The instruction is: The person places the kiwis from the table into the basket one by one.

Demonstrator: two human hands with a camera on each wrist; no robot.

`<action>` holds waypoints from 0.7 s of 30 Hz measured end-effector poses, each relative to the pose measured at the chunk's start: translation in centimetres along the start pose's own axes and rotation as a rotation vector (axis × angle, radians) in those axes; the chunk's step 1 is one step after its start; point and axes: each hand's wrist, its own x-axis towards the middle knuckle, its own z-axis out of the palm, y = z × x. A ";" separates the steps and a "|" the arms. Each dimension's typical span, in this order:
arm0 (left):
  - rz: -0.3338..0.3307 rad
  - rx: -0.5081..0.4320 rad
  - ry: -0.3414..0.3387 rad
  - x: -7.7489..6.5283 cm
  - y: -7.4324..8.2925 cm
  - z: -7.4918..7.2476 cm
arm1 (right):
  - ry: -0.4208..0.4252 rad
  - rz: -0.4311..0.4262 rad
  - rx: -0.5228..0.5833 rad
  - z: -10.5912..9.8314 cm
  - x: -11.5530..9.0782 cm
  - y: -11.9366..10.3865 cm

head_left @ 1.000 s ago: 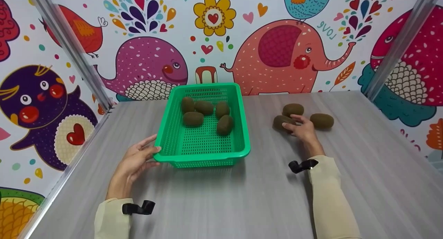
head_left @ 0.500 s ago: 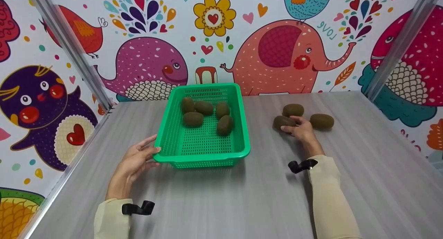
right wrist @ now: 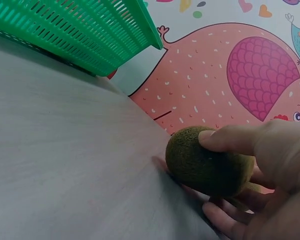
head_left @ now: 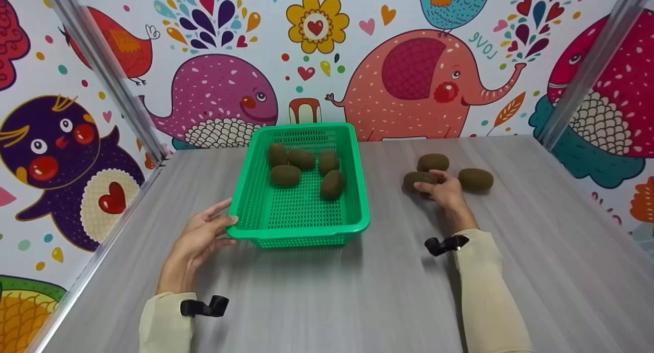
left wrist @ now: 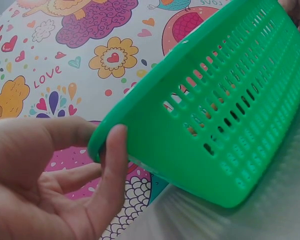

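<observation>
My left hand (head_left: 202,235) pinches the near left corner of a green perforated plastic basket (head_left: 299,234), thumb and fingers on its rim, as the left wrist view also shows. Several brown kiwis (head_left: 285,176) lie inside, toward the basket's far half. To the right of the basket, my right hand (head_left: 448,193) grips a kiwi (right wrist: 205,160) with the thumb on top and fingers curled along its far side. That kiwi is low over the table. Two more kiwis are close by: one (head_left: 433,162) just behind it, another (head_left: 475,180) to the right of the hand.
The grey wood-grain table (head_left: 327,302) ends at a wall (head_left: 317,62) printed with cartoon animals. Metal posts (head_left: 110,77) rise at the back left and back right corners. A black wrist camera (head_left: 446,245) sits on each sleeve.
</observation>
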 end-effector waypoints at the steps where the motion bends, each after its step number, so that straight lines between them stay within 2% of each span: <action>1: 0.000 -0.002 -0.001 0.0 0.0 0.0 | -0.001 -0.002 0.020 0.0 0.0 -0.1; 11: -0.006 -0.004 -0.006 0.1 0.1 0.0 | -0.016 0.044 0.293 -0.1 -0.4 -1.2; 18: -0.014 -0.008 -0.004 0.1 0.1 0.0 | -0.112 0.048 0.633 -0.2 -1.1 -2.6; 21: -0.009 -0.008 -0.006 0.0 0.1 -0.1 | -0.139 0.032 0.731 -0.2 -1.4 -3.1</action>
